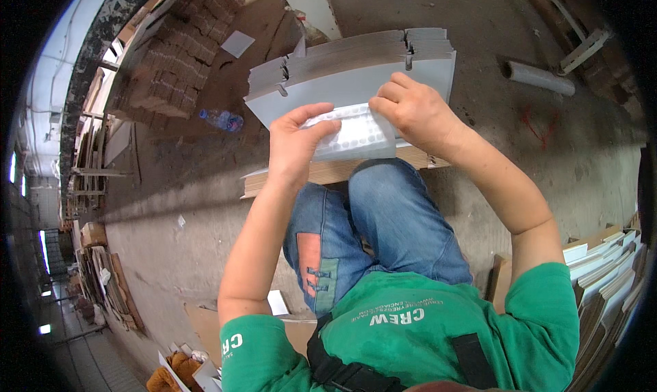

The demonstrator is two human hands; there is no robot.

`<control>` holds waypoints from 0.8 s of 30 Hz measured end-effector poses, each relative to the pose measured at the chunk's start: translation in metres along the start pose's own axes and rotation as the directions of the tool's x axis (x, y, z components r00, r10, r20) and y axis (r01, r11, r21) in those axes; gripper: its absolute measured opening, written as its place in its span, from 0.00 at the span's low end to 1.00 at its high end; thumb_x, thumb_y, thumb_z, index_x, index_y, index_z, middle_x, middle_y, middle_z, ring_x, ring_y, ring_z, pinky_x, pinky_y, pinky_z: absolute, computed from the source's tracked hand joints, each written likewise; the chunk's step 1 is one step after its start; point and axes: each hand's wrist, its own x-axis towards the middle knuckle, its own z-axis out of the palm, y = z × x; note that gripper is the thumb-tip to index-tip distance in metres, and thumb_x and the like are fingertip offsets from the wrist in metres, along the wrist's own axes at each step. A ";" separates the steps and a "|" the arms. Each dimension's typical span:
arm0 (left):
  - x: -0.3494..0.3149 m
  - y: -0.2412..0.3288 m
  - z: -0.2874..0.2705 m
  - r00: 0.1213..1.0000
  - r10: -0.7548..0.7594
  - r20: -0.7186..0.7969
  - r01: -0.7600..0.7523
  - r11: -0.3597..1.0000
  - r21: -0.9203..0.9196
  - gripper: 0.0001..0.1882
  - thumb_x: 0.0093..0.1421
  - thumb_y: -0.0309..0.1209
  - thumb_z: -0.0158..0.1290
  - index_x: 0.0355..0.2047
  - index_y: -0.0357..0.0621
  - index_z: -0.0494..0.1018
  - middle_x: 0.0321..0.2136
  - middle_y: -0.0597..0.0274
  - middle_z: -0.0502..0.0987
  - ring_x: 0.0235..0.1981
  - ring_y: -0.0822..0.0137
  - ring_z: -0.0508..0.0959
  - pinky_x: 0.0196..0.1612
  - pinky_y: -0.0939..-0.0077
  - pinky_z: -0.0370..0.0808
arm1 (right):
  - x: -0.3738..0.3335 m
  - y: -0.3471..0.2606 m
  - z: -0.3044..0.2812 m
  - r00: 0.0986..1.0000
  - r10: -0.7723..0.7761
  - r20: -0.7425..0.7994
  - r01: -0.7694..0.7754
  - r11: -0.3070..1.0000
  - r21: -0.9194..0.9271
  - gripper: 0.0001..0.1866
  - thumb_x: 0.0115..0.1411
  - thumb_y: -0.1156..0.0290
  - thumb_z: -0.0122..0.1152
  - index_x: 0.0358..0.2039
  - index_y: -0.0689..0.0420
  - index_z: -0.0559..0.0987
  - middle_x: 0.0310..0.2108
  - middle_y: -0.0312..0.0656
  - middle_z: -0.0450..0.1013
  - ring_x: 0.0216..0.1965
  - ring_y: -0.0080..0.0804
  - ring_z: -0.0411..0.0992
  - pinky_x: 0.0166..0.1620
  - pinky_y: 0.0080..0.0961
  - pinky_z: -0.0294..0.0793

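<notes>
Between my hands, above my knees, is a pale sheet of round dots in rows [363, 133], which looks like a sheet of stickers. My left hand [294, 137] pinches its left side, thumb on top and fingers behind the upper edge. At the upper right corner, my right hand [414, 111] has its fingers curled and pressed together on the sheet. Just beyond lies a stack of white-faced cardboard pieces [369, 73] with slots cut in the far edge. Part of a lower stack of boards [335, 171] shows under the sheet, in front of my knees.
Bundled brown cardboard [171, 56] is piled at the far left, with a plastic bottle [222, 120] on the floor beside it. A wrapped roll [540, 78] lies at the far right. White panels [606, 272] lean at the near right. A post [311, 8] stands behind the stack.
</notes>
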 end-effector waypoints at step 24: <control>0.226 -0.220 -0.224 0.865 0.313 -0.393 0.304 0.297 0.905 0.24 0.57 0.50 0.38 0.33 0.42 0.74 0.30 0.47 0.76 0.35 0.49 0.75 0.41 0.60 0.69 | -0.153 0.203 0.177 0.858 0.502 -0.112 -0.509 0.796 -0.327 0.09 0.50 0.68 0.56 0.27 0.61 0.74 0.29 0.49 0.71 0.34 0.46 0.69 0.40 0.37 0.67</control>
